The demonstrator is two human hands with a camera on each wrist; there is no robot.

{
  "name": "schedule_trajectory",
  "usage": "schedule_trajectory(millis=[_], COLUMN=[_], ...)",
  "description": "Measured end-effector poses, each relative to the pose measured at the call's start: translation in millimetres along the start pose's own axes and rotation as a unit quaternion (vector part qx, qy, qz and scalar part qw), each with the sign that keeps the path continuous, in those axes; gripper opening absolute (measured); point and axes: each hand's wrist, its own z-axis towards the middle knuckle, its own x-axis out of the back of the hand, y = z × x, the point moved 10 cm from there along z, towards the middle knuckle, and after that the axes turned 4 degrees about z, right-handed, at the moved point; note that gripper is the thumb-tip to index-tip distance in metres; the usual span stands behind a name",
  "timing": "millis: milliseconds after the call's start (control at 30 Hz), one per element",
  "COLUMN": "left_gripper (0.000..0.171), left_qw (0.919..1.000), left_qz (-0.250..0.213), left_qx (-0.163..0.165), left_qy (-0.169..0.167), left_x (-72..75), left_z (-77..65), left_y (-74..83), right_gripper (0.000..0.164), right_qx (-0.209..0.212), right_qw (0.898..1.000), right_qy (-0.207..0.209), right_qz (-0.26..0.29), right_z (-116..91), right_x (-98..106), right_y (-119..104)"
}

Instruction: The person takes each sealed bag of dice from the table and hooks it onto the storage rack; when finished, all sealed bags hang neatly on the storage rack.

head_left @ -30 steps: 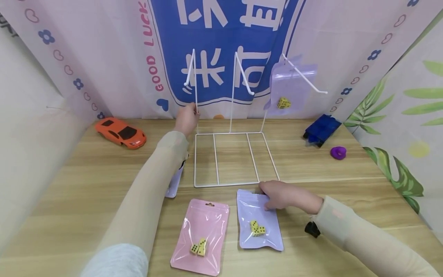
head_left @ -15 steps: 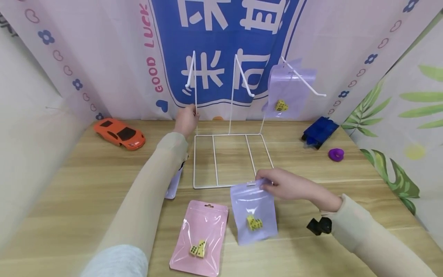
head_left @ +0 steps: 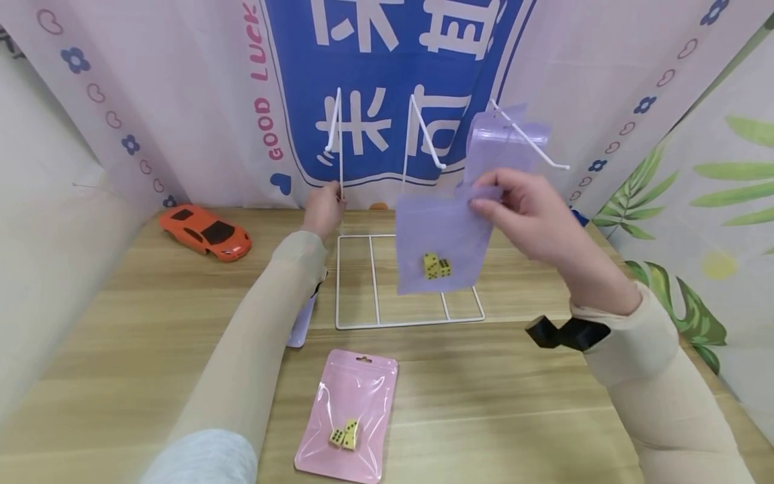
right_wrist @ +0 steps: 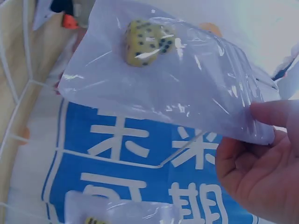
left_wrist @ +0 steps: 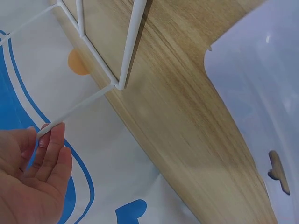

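Observation:
In the head view my left hand (head_left: 323, 210) holds the left upright of a white wire rack (head_left: 441, 165). The left wrist view shows the thumb and fingers of my left hand (left_wrist: 39, 179) around that thin wire. My right hand (head_left: 538, 218) pinches a lavender zip bag (head_left: 441, 228) by its upper right corner. Yellow dice (head_left: 437, 266) lie inside this bag, which hangs in front of the rack's middle and right. Another lavender bag (head_left: 498, 148) hangs on the rack's right hook, its lower part hidden behind the held bag and hand. The left and middle hooks carry nothing.
A pink zip bag (head_left: 359, 396) with yellow dice lies near the front. One more lavender bag (head_left: 304, 323) is partly under my left forearm. An orange toy car (head_left: 205, 232) stands at the back left. My right hand mostly hides a blue object (head_left: 578, 217).
My right hand has lifted the lavender bag off the table and raised it toward the rack. The left hand stays on the upright.

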Motion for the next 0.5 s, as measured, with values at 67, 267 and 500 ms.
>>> schedule_trajectory(millis=[67,267,500], left_gripper=[0.006,0.006,0.006], left_qw=[1.0000,1.0000,1.0000], left_qz=[0.003,-0.002,0.000], left_qx=[-0.001,-0.006,-0.007], left_qy=[-0.001,-0.002,-0.002], left_x=[0.0,-1.2,0.2], left_z=[-0.4,-0.8,-0.5], left_y=[0.1,-0.3,0.2], right_gripper=[0.008,0.014,0.015], right_qx=[-0.004,-0.046,-0.069], right_qw=[0.999,0.998,0.995], right_qy=[0.017,0.044,0.075], right_qz=[0.029,0.015,-0.020], right_z=[6.5,19.9,33.9], right_x=[6.0,12.0,11.3], right_y=[-5.5,-2.1,14.7])
